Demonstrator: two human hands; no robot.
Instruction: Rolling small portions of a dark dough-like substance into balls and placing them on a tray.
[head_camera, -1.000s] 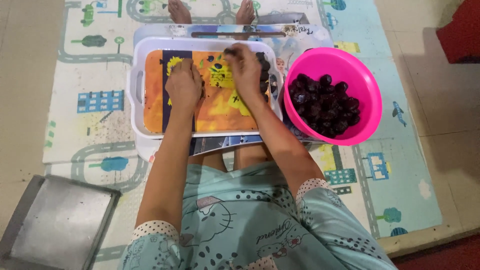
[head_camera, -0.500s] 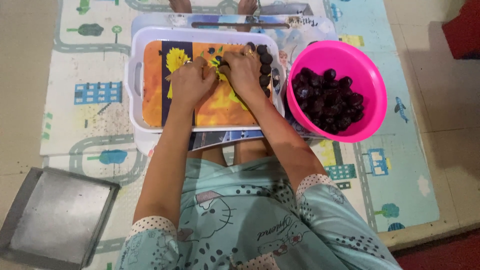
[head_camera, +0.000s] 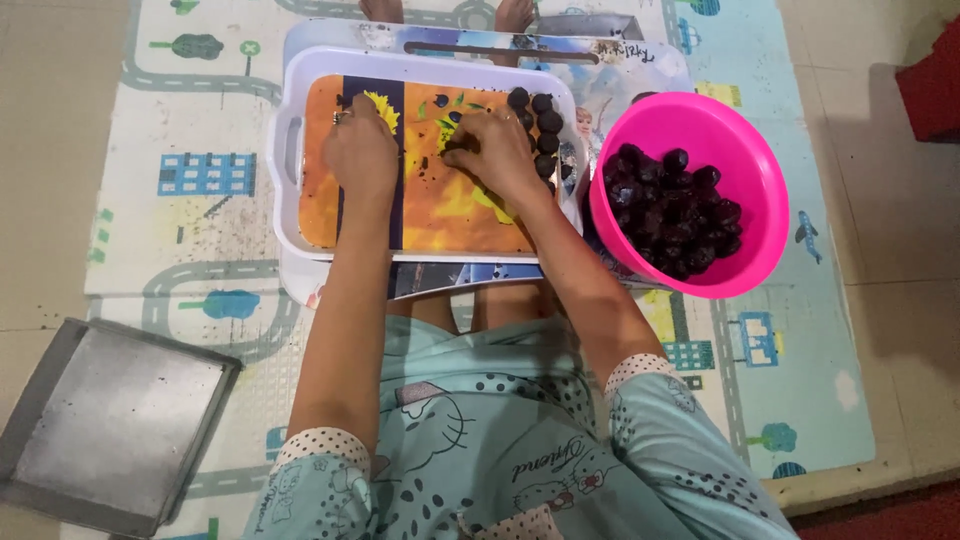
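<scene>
Both hands (head_camera: 362, 152) (head_camera: 497, 152) palm-down on tray (head_camera: 285, 215), fingers hiding any ball (head_camera: 546, 122); grip indiscernible.

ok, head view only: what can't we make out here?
- Right hand: fingertips curl down onto the tray; any ball under them is hidden by the hand itself.
- Left hand: palm down, so whatever lies under it is covered.
- Dark balls: the row continues behind the right hand; count unclear.
- Bowl: heaped balls overlap, too dense to count.
- Feet: cut off by the top edge.
- Metal pan: corner cut off by the left edge.
</scene>
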